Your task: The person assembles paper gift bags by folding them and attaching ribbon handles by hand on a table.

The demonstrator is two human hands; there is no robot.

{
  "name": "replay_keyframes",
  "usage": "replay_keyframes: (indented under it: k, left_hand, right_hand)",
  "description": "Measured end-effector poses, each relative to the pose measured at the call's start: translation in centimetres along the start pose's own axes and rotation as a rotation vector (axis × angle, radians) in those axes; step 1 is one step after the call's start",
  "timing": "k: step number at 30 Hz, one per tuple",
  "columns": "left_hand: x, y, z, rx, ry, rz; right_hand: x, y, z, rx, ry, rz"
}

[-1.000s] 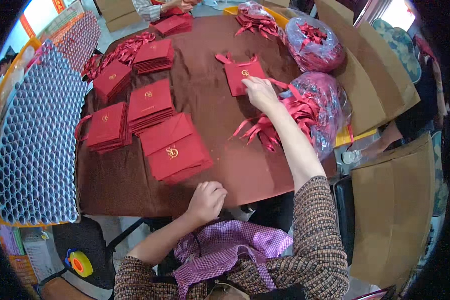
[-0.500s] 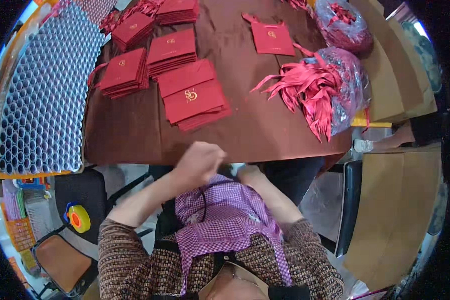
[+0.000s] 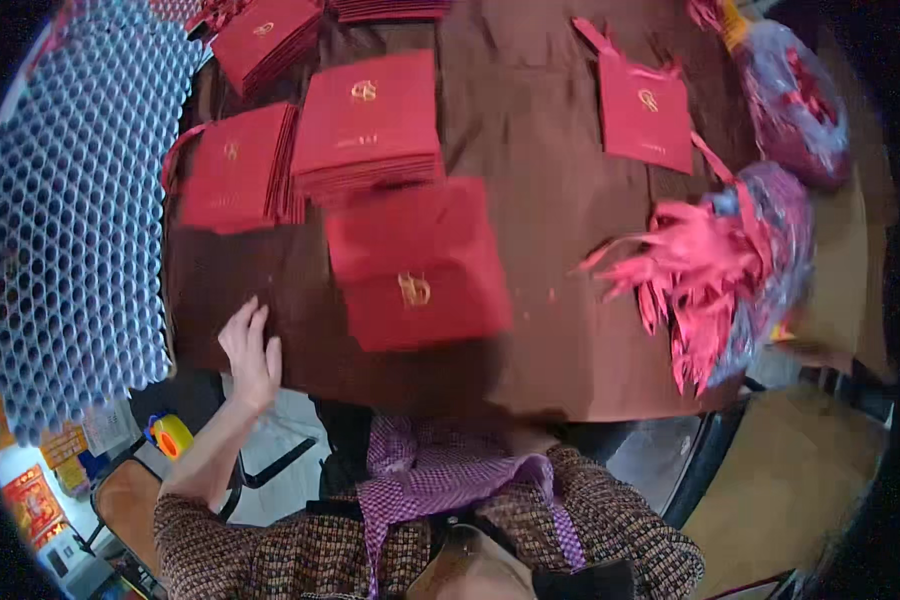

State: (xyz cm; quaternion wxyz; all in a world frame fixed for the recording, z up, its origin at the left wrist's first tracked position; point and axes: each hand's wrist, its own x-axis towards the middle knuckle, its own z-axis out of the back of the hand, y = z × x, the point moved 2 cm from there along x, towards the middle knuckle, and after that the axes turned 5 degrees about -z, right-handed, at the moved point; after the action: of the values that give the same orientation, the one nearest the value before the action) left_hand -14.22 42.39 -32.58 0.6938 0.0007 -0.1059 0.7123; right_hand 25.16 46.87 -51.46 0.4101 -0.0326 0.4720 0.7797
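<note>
My left hand (image 3: 253, 358) rests at the near left edge of the brown-covered table, fingers spread and nothing in them. The right forearm (image 3: 538, 440) runs into shadow at the table's near edge; that hand's fingers are hidden. Between my arms hangs a purple checked apron (image 3: 460, 480). The nearest thing ahead is a small pile of red paper bags (image 3: 420, 255) with gold lettering, a little blurred. Behind it lies a thicker stack of red bags (image 3: 370, 115), and to its left another stack (image 3: 232, 175).
A block of pale blue tubes (image 3: 75, 230) fills the left side. Pink-red ribbons (image 3: 705, 255) spill from a clear plastic bag (image 3: 785, 235) at right. One red bag with a ribbon (image 3: 645, 115) lies behind them. Cardboard (image 3: 795, 490) and a chair (image 3: 130, 500) flank me.
My left hand has moved left from in front of my body to the table edge, its fingers opening out. My right hand has sunk from sight. The whole view has shifted, with the table appearing lower.
</note>
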Motion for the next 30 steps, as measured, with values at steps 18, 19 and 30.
replay_keyframes:
  k: [18,19,30]
  left_hand:
    - [0.2,-0.6,0.4,-0.010,-0.048,0.016]
    - [0.0,-0.3,0.3,0.006,-0.087,-0.012]
    - [2.0,-3.6,3.0,-0.164,-0.335,0.028]
  right_hand:
    - [-4.1,2.8,9.8,0.418,-0.357,0.536]
    - [-5.4,3.4,9.4,0.446,-0.373,0.565]
    - [-5.4,5.8,8.5,-0.205,-0.129,0.025]
